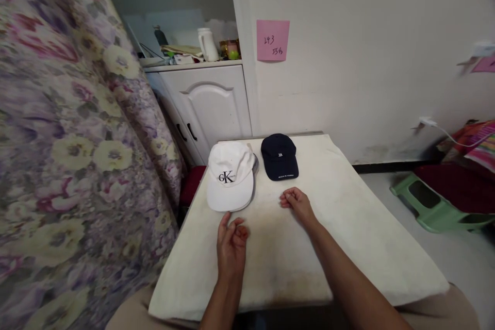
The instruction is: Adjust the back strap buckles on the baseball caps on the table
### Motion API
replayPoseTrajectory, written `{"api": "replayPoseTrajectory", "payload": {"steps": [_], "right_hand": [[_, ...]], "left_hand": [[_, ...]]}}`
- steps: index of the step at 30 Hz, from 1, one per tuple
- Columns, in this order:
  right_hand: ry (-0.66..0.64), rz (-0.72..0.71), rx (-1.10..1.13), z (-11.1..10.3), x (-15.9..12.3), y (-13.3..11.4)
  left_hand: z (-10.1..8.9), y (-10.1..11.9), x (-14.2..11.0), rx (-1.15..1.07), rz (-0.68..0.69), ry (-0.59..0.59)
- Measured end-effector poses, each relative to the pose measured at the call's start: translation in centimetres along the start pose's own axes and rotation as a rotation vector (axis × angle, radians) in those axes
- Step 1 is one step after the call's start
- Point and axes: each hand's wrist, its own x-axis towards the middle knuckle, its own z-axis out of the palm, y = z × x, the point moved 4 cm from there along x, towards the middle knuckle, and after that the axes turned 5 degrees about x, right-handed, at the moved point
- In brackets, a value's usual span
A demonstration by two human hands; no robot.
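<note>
Though loose, left grip [232, 242] perhaps against white cap [234, 160], right grip [300, 208] empty; navy cap [279, 151], wall [348, 62] ahead.

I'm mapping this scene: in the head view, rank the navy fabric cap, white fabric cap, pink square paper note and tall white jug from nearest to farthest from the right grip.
1. Navy cap, just ahead of the right grip.
2. White cap, farther left on the cream table.
3. Pink paper note, on the wall ahead.
4. White jug, ahead-left above the white cabinet.
</note>
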Motion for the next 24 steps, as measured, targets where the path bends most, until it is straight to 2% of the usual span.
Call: {"api": "replayPoseTrajectory", "payload": {"steps": [7, 11, 18, 24], "right_hand": [[-0.015, -0.003, -0.003, 0.0, 0.0, -0.1], [-0.022, -0.001, -0.009, 0.0, 0.0, -0.1], [-0.034, 0.009, 0.002, -0.1, 0.4, 0.2], [-0.038, 0.019, 0.022, -0.1, 0.8, 0.6]], "left_hand": [[-0.9, -0.4, 0.6, -0.068, -0.013, -0.006], [-0.7, -0.2, 0.7, -0.094, -0.013, -0.040], [1.0, 1.7, 1.0, -0.016, 0.081, -0.059], [2.6, 3.3, 3.0, -0.052, 0.107, -0.063]]}}
